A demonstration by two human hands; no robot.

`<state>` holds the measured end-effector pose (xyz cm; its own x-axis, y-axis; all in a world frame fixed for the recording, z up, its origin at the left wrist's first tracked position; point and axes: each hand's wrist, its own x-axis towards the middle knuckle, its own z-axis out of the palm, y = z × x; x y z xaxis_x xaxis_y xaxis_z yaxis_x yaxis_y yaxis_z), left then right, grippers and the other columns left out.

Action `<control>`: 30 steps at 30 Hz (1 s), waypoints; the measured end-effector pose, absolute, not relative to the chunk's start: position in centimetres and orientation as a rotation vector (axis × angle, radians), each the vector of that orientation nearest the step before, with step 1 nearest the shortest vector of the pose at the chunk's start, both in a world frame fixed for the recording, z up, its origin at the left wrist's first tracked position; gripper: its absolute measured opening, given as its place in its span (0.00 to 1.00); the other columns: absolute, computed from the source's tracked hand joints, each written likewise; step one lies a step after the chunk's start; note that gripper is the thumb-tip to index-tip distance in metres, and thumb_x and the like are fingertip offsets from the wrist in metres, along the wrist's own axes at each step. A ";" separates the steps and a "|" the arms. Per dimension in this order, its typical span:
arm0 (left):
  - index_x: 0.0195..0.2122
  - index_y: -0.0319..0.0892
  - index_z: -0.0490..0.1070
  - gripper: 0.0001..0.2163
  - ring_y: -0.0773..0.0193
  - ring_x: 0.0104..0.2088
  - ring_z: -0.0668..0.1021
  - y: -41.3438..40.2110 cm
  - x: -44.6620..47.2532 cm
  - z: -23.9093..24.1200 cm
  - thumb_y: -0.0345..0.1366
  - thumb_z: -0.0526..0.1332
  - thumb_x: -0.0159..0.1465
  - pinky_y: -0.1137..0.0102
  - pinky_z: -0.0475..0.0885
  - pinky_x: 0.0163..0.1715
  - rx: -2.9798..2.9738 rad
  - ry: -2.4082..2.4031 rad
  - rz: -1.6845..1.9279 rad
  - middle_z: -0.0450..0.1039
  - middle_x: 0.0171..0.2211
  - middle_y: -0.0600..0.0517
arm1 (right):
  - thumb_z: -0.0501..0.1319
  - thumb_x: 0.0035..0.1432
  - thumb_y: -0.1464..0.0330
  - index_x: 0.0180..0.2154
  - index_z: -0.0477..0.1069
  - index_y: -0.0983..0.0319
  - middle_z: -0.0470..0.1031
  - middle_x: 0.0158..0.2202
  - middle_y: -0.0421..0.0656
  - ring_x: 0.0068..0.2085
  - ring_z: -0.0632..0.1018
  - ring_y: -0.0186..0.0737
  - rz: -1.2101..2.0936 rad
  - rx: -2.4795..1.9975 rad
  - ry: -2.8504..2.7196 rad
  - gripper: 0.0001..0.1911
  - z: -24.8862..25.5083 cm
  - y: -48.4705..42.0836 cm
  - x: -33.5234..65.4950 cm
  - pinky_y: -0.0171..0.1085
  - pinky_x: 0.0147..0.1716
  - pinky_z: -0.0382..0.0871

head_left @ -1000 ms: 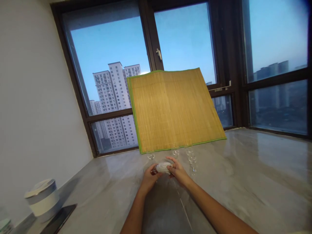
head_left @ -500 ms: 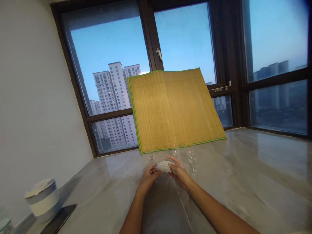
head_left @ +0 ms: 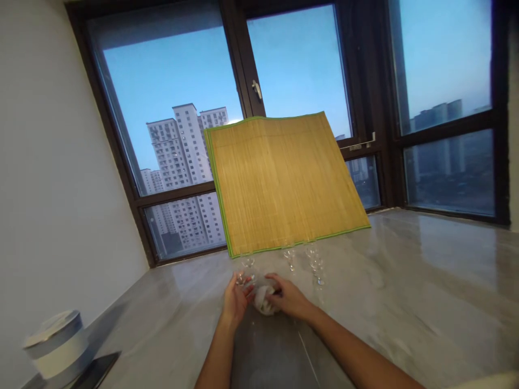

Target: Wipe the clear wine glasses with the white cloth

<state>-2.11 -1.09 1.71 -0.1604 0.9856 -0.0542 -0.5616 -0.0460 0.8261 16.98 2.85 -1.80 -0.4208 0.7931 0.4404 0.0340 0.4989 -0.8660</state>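
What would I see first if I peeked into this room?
Probably the big bamboo mat with a green edge, leaning on the window in the middle. Just below it, over the shiny counter, the left hand and right hand grip a white cloth near some small clear glasses.

Left hand [head_left: 234,296] and right hand [head_left: 290,299] seemingly clutch cloth [head_left: 263,301].

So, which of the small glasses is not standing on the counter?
The glass held by the left hand, against the white cloth in the right hand. The other glasses stand free before the bamboo mat.
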 end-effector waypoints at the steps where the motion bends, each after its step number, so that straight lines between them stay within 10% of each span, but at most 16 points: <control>1: 0.46 0.45 0.65 0.15 0.65 0.27 0.78 -1.1 -2.0 1.7 0.48 0.58 0.64 0.70 0.70 0.26 0.683 0.885 1.562 0.75 0.37 0.52 | 0.66 0.49 0.63 0.56 0.67 0.58 0.77 0.33 0.40 0.34 0.77 0.42 0.920 -0.707 -1.877 0.30 -1.8 2.6 17.0 0.40 0.37 0.71; 6: 0.50 0.46 0.63 0.22 0.64 0.28 0.78 -0.6 -1.3 1.0 0.52 0.61 0.59 0.71 0.68 0.24 1.033 1.249 1.678 0.73 0.45 0.49 | 0.67 0.51 0.61 0.57 0.65 0.59 0.75 0.45 0.45 0.47 0.75 0.46 0.762 -0.716 -1.725 0.32 -1.3 2.8 17.3 0.45 0.52 0.66; 15: 0.60 0.44 0.61 0.27 0.55 0.52 0.73 -0.7 0.4 -0.8 0.49 0.59 0.61 0.62 0.70 0.48 1.971 1.594 1.453 0.66 0.58 0.43 | 0.72 0.44 0.64 0.54 0.63 0.55 0.78 0.41 0.43 0.43 0.78 0.46 1.154 -0.575 -1.360 0.35 -1.4 3.3 15.7 0.46 0.46 0.69; 25: 0.70 0.53 0.32 0.39 0.73 0.23 0.70 -2.0 1.2 0.2 0.43 0.56 0.64 0.68 0.72 0.31 1.820 1.384 1.393 0.54 0.67 0.42 | 0.67 0.51 0.60 0.60 0.57 0.56 0.73 0.52 0.48 0.54 0.74 0.47 1.030 -0.538 -1.177 0.37 -0.1 3.6 16.6 0.46 0.50 0.69; 30: 0.64 0.46 0.55 0.26 0.67 0.24 0.73 -1.0 -0.4 0.2 0.47 0.50 0.66 0.66 0.72 0.32 1.721 1.682 1.539 0.72 0.52 0.44 | 0.63 0.56 0.61 0.62 0.56 0.57 0.72 0.55 0.50 0.58 0.71 0.50 0.784 -0.658 -1.186 0.35 0.1 4.2 17.7 0.48 0.55 0.65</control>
